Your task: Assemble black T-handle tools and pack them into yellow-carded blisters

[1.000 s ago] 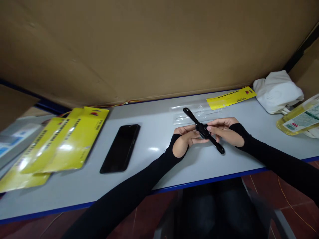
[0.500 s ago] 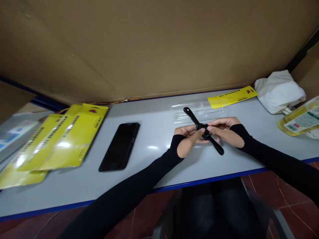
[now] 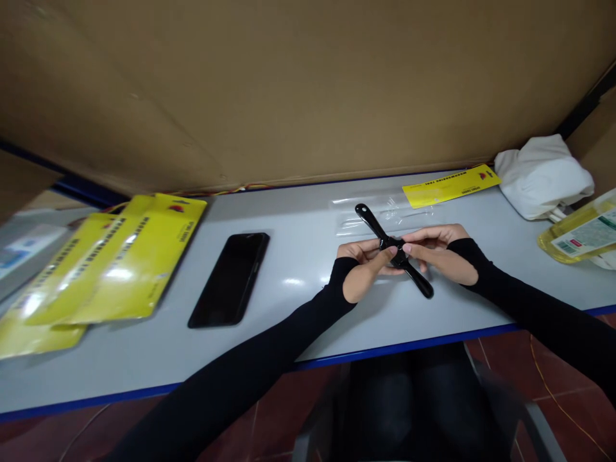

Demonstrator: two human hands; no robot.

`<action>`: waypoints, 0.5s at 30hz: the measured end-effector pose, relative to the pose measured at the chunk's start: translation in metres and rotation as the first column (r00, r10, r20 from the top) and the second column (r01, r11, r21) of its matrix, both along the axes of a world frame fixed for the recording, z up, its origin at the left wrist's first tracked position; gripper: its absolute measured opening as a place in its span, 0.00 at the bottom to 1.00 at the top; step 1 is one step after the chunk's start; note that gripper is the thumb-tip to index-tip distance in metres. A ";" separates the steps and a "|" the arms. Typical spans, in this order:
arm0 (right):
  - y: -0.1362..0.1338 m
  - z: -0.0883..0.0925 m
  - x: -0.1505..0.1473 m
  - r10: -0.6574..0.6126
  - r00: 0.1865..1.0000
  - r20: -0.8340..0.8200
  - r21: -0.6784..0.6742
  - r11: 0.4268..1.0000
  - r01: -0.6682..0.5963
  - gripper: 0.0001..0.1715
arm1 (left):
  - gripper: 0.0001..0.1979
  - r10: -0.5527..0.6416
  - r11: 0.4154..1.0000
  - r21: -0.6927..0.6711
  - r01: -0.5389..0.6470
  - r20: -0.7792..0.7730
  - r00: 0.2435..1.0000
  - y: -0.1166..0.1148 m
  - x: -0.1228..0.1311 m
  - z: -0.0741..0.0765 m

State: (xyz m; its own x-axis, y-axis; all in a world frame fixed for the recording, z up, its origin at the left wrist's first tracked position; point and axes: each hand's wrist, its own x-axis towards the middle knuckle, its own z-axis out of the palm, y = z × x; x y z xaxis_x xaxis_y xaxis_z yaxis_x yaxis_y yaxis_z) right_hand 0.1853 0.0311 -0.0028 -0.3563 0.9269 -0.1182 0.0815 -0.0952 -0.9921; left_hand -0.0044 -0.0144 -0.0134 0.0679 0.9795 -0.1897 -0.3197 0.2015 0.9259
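Observation:
A glossy black spokeshave (image 3: 419,281) is held slantwise above the table, one handle pointing up and left, the other down and right. My left hand (image 3: 368,260) closes on its middle from the left, thumb on top. From the right, my right hand (image 3: 436,247) grips the same middle part, thumb and fingers pinched close to the left thumb. The thumbs and fingers hide most of the tool's centre. Just behind the hands lies a clear plastic sleeve (image 3: 356,215), with a yellow printed card (image 3: 450,186) at its right end.
On the left, several yellow tool packages (image 3: 139,269) overlap beside a grey-white box (image 3: 29,253). A black phone (image 3: 230,280) lies between them and my left arm. At the right are a white cloth bundle (image 3: 543,176) and a bottle of yellow liquid (image 3: 584,228). A cardboard wall (image 3: 298,90) rises behind.
Both hands keep their grip on the spokeshave, with only tiny shifts of the fingers. The whole view has moved slightly.

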 end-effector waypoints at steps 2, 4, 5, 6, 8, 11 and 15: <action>0.000 -0.001 0.001 0.001 1.000 0.013 0.009 1.000 -0.001 0.26 | 0.23 -0.006 1.000 0.000 0.006 0.001 1.000 0.000 0.000 0.000; 0.000 -0.001 0.001 0.004 1.000 0.016 0.009 1.000 -0.004 0.26 | 0.22 -0.008 1.000 0.001 0.008 0.002 1.000 0.000 -0.001 0.000; 0.000 -0.001 0.001 0.007 1.000 0.016 0.007 1.000 -0.007 0.26 | 0.22 -0.007 1.000 0.002 0.007 0.003 1.000 0.000 -0.001 -0.001; 0.000 -0.001 0.001 0.009 1.000 0.016 0.003 1.000 -0.009 0.26 | 0.22 -0.007 1.000 0.003 0.007 0.004 1.000 0.000 -0.001 -0.001; 0.000 -0.001 0.001 0.011 1.000 0.014 -0.003 1.000 -0.011 0.26 | 0.21 -0.008 1.000 0.006 0.008 0.006 1.000 0.000 -0.001 -0.002; 0.000 0.000 0.001 0.014 1.000 0.022 -0.005 1.000 -0.013 0.25 | 0.20 -0.009 1.000 0.004 0.009 0.002 1.000 0.001 -0.001 -0.004; -0.001 0.001 0.001 0.016 0.999 0.029 -0.012 1.000 -0.015 0.25 | 0.18 0.004 1.000 -0.006 -0.004 -0.004 1.000 0.001 -0.001 -0.006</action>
State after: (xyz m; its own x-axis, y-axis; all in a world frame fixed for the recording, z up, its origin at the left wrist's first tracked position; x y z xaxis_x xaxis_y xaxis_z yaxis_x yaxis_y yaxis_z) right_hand 0.1861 0.0305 -0.0020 -0.3669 0.9197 -0.1395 0.1123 -0.1051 -0.9881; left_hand -0.0056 -0.0134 -0.0190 0.0634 0.9785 -0.1963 -0.3169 0.2063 0.9257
